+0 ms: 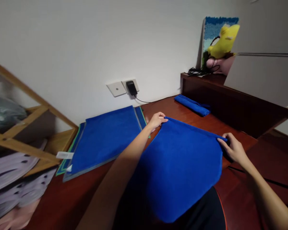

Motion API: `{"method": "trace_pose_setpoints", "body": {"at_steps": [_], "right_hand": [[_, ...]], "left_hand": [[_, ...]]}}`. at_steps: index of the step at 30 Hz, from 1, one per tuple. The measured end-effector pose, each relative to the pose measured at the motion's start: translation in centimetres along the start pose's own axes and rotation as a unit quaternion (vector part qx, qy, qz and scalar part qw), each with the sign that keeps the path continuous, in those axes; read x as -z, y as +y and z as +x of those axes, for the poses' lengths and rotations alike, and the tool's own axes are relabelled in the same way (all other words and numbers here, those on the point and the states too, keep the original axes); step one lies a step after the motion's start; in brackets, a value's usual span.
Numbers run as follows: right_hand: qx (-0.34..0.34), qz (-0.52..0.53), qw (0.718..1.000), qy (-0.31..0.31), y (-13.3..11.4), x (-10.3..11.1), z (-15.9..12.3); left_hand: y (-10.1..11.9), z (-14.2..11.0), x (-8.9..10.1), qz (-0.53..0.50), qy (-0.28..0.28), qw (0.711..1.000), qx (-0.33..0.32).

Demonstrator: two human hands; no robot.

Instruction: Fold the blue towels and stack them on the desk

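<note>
A blue cloth (180, 166) lies spread over the dark red table (69, 198), hanging toward me at the near edge. My left hand (156, 120) pinches its far left corner. My right hand (231, 147) pinches its far right corner. Both hands are closed on the cloth's top edge, holding it stretched between them.
A stack of flat blue cloths (103, 140) lies to the left. A folded blue cloth (192, 104) rests by a raised dark shelf (232, 102) at the back right. A wooden rack (26, 134) with purple items stands at the left. A charger (131, 88) is plugged into the wall.
</note>
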State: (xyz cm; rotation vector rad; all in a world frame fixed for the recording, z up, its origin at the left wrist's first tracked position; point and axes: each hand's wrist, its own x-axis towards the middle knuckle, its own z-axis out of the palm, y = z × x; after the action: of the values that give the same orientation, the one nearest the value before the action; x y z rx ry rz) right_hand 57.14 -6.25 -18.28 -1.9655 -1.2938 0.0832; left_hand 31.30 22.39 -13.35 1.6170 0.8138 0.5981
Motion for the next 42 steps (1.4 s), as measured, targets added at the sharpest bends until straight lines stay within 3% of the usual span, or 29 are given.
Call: {"method": "trace_pose_setpoints", "body": {"at_steps": [4, 7, 13, 18, 25, 29, 36, 42], "right_hand": [[-0.027, 0.094, 0.995, 0.035, -0.6, 0.9, 0.7], [-0.049, 0.172, 0.983, 0.036, -2.5, 2.4, 1.6], [-0.014, 0.242, 0.965, 0.103, -9.9, 6.0, 3.5], [0.058, 0.289, 0.951, 0.097, -15.8, 7.4, 5.0], [0.133, 0.346, 0.926, 0.078, -23.4, 7.1, 5.6], [0.188, 0.355, 0.911, 0.090, -27.3, 6.1, 5.5], [0.247, 0.396, 0.877, 0.117, -32.2, 3.4, 5.8], [0.275, 0.347, 0.865, 0.235, -35.2, 1.5, 5.0]], "left_hand": [[3.6, -2.8, 1.3, -0.064, 0.010, 0.998, 0.009], [7.0, -5.4, 2.9, -0.100, 0.022, 0.995, -0.016], [13.2, -12.1, 6.9, -0.169, 0.053, 0.979, -0.104], [16.5, -18.3, 10.0, -0.161, 0.116, 0.967, -0.163], [18.3, -25.8, 13.9, -0.134, 0.211, 0.943, -0.221], [18.7, -28.8, 15.9, -0.081, 0.284, 0.912, -0.284], [17.6, -31.7, 17.4, 0.082, 0.429, 0.815, -0.380], [16.6, -33.4, 17.3, 0.172, 0.537, 0.706, -0.427]]}}
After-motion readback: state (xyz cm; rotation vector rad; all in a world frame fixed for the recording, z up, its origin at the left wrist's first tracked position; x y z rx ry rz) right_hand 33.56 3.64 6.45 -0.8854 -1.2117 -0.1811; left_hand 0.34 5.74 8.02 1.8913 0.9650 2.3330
